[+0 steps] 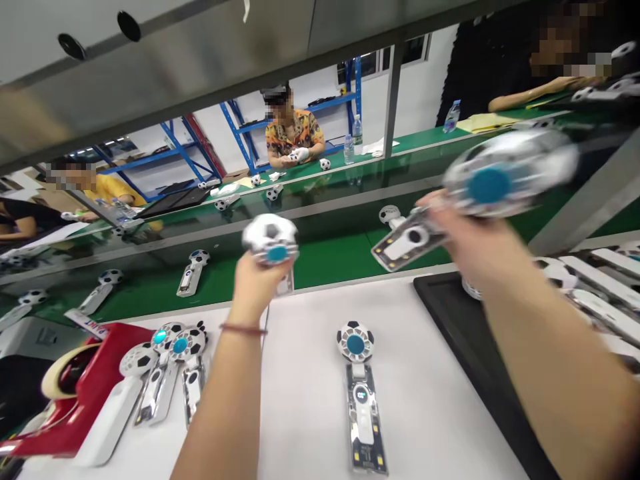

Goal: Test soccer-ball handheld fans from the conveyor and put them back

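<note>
My left hand [257,283] is closed around a handheld fan with a football-patterned head [270,233], held up over the far edge of the white table. My right hand [465,227] grips another handheld fan [407,240]; its clear-cased handle points down to the left, and a motion-blurred round head with a blue centre shows above the hand. Between my forearms, a third handheld fan [355,343] lies on the table with a lit display on its handle. Both hands' fingers are partly hidden.
A red tape dispenser [95,393] and several fans [187,343] stand at left. At right is a black tray [450,320] beside more fans [600,280]. Beyond the table runs a green conveyor belt [320,260] carrying fans. Co-workers sit across it, under a metal overhead frame [200,80].
</note>
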Action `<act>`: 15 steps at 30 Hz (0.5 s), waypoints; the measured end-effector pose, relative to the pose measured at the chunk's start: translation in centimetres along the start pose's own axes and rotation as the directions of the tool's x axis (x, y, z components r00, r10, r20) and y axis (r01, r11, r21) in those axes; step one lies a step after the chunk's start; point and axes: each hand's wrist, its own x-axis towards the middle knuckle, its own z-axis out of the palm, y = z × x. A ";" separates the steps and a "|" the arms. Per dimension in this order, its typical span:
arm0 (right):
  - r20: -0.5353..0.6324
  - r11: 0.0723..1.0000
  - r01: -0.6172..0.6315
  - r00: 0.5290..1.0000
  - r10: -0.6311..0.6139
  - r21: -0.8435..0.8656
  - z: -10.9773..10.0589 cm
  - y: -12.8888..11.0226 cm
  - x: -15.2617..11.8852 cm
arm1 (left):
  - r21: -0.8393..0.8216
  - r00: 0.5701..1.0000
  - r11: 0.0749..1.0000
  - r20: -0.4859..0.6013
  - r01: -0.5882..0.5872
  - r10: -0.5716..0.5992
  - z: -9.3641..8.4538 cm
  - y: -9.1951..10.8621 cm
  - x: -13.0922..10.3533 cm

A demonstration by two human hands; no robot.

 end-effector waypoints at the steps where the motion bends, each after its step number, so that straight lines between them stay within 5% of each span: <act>1: -0.012 0.997 -0.010 1.000 0.009 -0.076 1.7 0.8 0.9 | 0.134 0.998 0.991 0.069 -0.008 -0.001 1.7 -0.9 2.0; 4: 0.087 0.934 0.017 0.996 0.015 -0.358 6.5 4.5 4.0 | 0.271 0.984 0.962 0.173 -0.008 -0.040 5.6 -4.1 6.9; 6: 0.128 0.858 -0.078 0.978 0.165 -0.508 8.3 7.4 5.7 | 0.305 0.973 0.952 0.208 0.035 -0.103 6.8 -6.4 8.5; 10: 0.228 0.811 -0.100 0.933 0.277 -0.577 8.4 11.6 6.3 | 0.333 0.952 0.939 0.248 0.088 -0.177 6.9 -9.5 8.7; 13: 0.302 0.819 -0.068 0.910 0.286 -0.569 6.7 13.0 4.7 | 0.283 0.959 0.958 0.259 0.042 -0.118 6.4 -8.5 7.0; 15: 0.342 0.842 -0.049 0.900 0.271 -0.537 5.4 13.5 3.2 | 0.212 0.962 0.977 0.270 -0.023 -0.036 5.9 -5.7 4.8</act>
